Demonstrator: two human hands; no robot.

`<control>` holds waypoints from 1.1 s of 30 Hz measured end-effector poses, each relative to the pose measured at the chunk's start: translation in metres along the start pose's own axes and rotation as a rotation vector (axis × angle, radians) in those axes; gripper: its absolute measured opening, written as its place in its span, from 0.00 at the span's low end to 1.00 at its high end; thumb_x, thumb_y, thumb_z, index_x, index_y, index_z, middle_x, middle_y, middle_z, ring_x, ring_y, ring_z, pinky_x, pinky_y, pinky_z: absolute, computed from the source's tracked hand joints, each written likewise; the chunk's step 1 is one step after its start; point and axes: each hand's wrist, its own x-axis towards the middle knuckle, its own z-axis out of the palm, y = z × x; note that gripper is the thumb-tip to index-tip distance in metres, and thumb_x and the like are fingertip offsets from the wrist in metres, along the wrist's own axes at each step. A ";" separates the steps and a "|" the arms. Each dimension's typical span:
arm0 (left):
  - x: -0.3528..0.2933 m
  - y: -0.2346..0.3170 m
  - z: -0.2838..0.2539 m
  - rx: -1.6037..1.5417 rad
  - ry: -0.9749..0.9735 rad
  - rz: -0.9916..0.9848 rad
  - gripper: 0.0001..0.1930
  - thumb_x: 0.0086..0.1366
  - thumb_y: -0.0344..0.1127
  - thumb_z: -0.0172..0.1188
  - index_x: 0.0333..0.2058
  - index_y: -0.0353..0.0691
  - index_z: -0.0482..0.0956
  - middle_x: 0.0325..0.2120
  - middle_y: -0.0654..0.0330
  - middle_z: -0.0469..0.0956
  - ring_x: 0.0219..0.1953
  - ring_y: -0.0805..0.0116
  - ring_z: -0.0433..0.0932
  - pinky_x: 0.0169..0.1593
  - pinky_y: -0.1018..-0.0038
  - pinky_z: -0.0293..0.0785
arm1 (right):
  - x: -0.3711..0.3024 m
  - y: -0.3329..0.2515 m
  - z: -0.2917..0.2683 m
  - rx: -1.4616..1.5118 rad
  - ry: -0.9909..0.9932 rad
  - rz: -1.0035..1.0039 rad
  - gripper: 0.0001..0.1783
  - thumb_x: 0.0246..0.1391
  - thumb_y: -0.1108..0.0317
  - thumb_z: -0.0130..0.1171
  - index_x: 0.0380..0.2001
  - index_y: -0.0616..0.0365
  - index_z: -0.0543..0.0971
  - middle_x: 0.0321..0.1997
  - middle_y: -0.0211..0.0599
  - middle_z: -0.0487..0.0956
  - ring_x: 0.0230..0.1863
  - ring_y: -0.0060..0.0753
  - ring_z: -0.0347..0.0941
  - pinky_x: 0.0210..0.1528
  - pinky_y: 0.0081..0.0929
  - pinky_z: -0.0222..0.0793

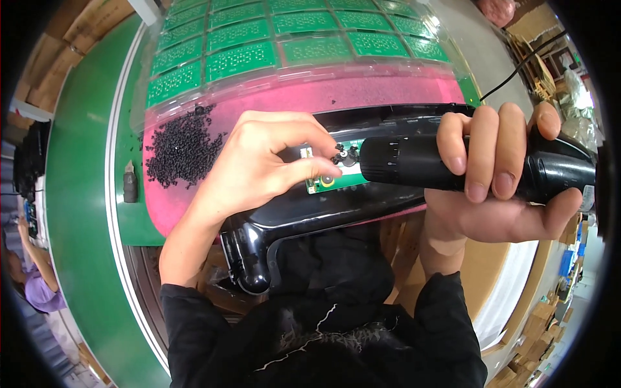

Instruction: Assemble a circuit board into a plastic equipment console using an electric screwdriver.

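Note:
A black electric screwdriver (pixel 411 160) with a marked collar lies in my right hand (pixel 495 165), whose fingers are wrapped round its body. Its front end points left over a green circuit board (pixel 336 184). At the board's left part, the thumb and forefinger of my left hand (pixel 268 158) curl together in a pinch beside small black parts (pixel 349 155). What sits between those fingertips is too small to make out. Under the board is a long, glossy black plastic housing (pixel 310 223), with a rounded end jutting toward me at lower left.
A heap of small black pieces (pixel 181 152) lies left on the pink mat (pixel 291 90). Clear trays (pixel 284 70) of green circuit boards stand behind it. On the green table (pixel 84 213) rests a small dark tool (pixel 130 184). Another person (pixel 40 284) is at far left.

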 end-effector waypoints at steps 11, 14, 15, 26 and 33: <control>0.001 0.000 0.003 0.117 0.060 0.025 0.06 0.51 0.25 0.63 0.30 0.33 0.79 0.27 0.56 0.79 0.31 0.62 0.79 0.35 0.73 0.75 | -0.007 0.011 -0.013 -0.045 -0.154 0.044 0.31 0.51 0.39 0.50 0.49 0.50 0.67 0.21 0.22 0.68 0.19 0.19 0.64 0.27 0.23 0.61; 0.001 -0.005 0.001 0.142 0.050 0.103 0.07 0.49 0.24 0.64 0.30 0.32 0.79 0.26 0.55 0.79 0.31 0.61 0.79 0.36 0.73 0.74 | -0.005 0.007 -0.014 -0.045 -0.161 0.060 0.31 0.51 0.39 0.50 0.49 0.50 0.67 0.20 0.22 0.68 0.19 0.19 0.64 0.27 0.23 0.61; 0.002 -0.005 -0.001 0.180 0.023 0.165 0.08 0.48 0.23 0.65 0.30 0.31 0.79 0.26 0.54 0.79 0.31 0.61 0.79 0.37 0.73 0.74 | -0.004 0.006 -0.015 -0.043 -0.172 0.072 0.31 0.51 0.39 0.50 0.49 0.50 0.67 0.20 0.22 0.68 0.19 0.18 0.64 0.27 0.23 0.61; -0.005 -0.001 0.003 0.211 0.046 -0.062 0.04 0.52 0.22 0.60 0.29 0.31 0.79 0.27 0.54 0.80 0.30 0.64 0.81 0.34 0.75 0.75 | -0.012 0.011 -0.025 -0.374 0.115 0.191 0.29 0.52 0.39 0.48 0.41 0.56 0.67 0.17 0.27 0.65 0.15 0.21 0.58 0.23 0.24 0.56; -0.006 -0.003 0.002 0.334 -0.298 -0.163 0.05 0.53 0.30 0.61 0.28 0.35 0.79 0.27 0.58 0.80 0.30 0.58 0.80 0.34 0.70 0.75 | -0.015 0.021 -0.038 -0.507 0.130 0.188 0.23 0.53 0.46 0.48 0.37 0.57 0.66 0.15 0.27 0.64 0.14 0.22 0.57 0.22 0.25 0.56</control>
